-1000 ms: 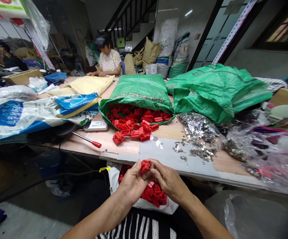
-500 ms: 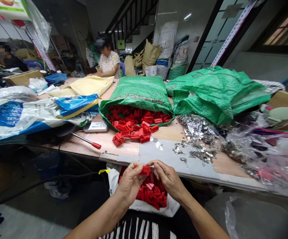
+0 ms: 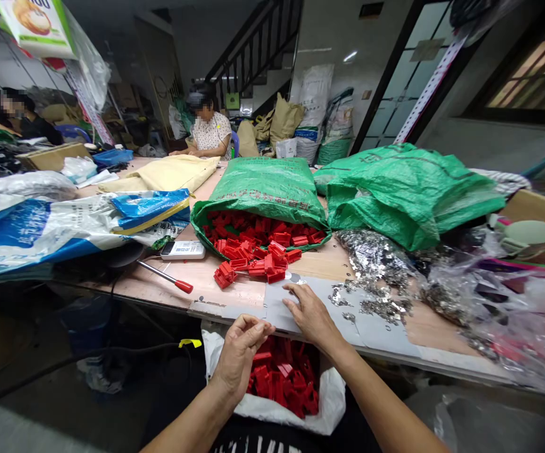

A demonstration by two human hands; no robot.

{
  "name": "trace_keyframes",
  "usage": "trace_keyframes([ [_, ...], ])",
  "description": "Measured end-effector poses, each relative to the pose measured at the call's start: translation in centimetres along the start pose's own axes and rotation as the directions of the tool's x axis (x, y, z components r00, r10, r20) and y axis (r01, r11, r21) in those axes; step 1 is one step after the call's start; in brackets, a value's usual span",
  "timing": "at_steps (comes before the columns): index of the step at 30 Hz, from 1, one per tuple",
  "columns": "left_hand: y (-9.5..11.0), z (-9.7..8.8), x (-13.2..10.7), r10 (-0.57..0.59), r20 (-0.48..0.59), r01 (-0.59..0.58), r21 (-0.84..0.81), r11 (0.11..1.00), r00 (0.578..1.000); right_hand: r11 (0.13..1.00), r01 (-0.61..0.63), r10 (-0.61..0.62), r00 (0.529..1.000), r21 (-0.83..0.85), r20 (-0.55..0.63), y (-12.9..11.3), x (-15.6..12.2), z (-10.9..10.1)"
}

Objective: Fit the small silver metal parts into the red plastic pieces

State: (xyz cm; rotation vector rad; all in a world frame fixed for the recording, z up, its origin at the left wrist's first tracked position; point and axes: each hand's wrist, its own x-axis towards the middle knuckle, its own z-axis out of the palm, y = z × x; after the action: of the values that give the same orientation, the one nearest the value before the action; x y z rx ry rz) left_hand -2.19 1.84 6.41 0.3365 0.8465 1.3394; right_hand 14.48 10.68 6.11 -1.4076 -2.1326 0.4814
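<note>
My left hand (image 3: 240, 353) hangs below the table edge with its fingers curled in; nothing shows in it. It is just above a white bag (image 3: 272, 412) on my lap that holds several red plastic parts (image 3: 284, 377). My right hand (image 3: 307, 313) lies flat, fingers spread, on a grey card sheet (image 3: 322, 296) at the table's near edge. Small silvery metal pieces (image 3: 376, 277) lie scattered to its right. Just beyond its fingertips is a loose pile of red parts (image 3: 253, 261) spilling from an open green sack (image 3: 263, 185).
A second green sack (image 3: 408, 189) and clear plastic bags (image 3: 512, 302) crowd the right. To the left lie a red-handled screwdriver (image 3: 183, 286), a white remote (image 3: 182, 250) and a blue-white sack (image 3: 41, 226). Two people sit far back: one (image 3: 209, 126) centre, another (image 3: 27, 119) left.
Both hands held one red part together before. Now the part is gone from them. My right hand has moved up onto the table, and my left has sunk toward the white bag.
</note>
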Motion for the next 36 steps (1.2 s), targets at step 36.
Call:
trace_keyframes([
  [36,-0.5,0.6,-0.5,-0.221,0.074,0.217,0.056,0.974,0.972,0.962,-0.235,0.238,0.971,-0.138,-0.002,3.5,-0.4,-2.3],
])
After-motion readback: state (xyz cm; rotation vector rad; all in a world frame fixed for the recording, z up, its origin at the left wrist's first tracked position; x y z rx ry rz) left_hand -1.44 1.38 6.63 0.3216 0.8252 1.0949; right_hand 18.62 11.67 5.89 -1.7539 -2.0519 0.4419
